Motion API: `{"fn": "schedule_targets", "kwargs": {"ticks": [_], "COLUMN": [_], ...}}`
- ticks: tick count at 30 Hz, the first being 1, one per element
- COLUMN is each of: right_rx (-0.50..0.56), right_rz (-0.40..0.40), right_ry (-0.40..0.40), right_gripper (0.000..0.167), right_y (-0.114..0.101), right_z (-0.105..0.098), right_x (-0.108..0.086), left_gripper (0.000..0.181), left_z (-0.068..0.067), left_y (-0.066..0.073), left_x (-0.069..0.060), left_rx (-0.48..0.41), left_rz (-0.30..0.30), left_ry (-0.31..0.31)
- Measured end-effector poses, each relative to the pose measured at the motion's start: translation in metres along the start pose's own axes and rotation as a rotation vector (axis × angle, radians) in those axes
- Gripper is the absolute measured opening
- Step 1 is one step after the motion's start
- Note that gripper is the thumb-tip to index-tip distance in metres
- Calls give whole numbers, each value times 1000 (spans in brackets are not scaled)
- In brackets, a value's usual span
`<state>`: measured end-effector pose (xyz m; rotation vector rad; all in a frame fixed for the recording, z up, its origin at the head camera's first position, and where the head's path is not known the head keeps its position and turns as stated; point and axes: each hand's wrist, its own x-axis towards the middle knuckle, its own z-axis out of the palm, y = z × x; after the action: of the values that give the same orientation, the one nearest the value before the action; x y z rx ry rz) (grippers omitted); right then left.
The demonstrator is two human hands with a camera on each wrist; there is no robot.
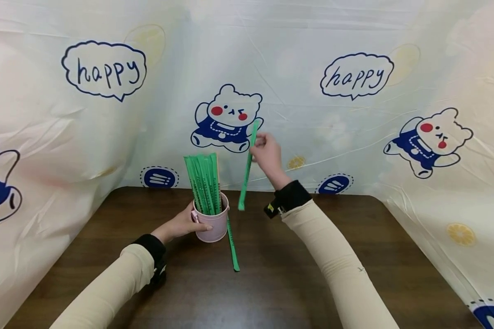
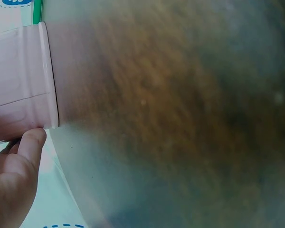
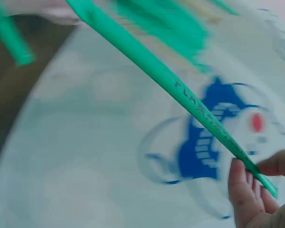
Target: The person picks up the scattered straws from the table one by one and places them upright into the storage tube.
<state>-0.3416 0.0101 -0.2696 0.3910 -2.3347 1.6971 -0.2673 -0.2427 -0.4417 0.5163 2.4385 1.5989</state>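
Note:
A pink bucket stands on the table, packed with several straws in green paper wrappers. My left hand grips the bucket's left side, thumb across its front; the left wrist view shows a fingertip near the rim of the pink wall. Raised to the right of the bucket, my right hand pinches one green wrapped straw near its upper end, the rest hanging down. Dark print marks this straw in the right wrist view. Another green wrapped straw lies on the table, just right of the bucket.
The brown wooden table ends at a back edge against a pale printed curtain. That curtain also hangs along both sides. A tan strip sticks up among the green wrappers in the bucket.

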Motion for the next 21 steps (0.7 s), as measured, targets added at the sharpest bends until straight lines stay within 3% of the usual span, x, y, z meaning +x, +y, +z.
{"fn": "schedule_targets", "kwargs": {"ticks": [3,6,12,16,21], "right_rx": [115,112,-36,-111,-153], "right_rz": [-57,-110,-170,-172,-148], "right_ry": [38,-8,-133,-177,-189], "right_gripper": [40,40,38,37,35], "right_y": [-25,-32,-1,20,33], "right_z": [2,13,47,64,75], "right_x": [3,-2,-24,-36,-42], "left_gripper": [104,103,101,101,101], "left_z": [-1,-1,0,0,-2], "left_y": [0,-1,-2,-3,-5], "left_x": [0,0,0,0,1], "left_rx": [1,-11,-6,-9,-11], "left_rz": [3,13,26,25,29], "left_ry": [-3,-6,-12,-10,0]}}
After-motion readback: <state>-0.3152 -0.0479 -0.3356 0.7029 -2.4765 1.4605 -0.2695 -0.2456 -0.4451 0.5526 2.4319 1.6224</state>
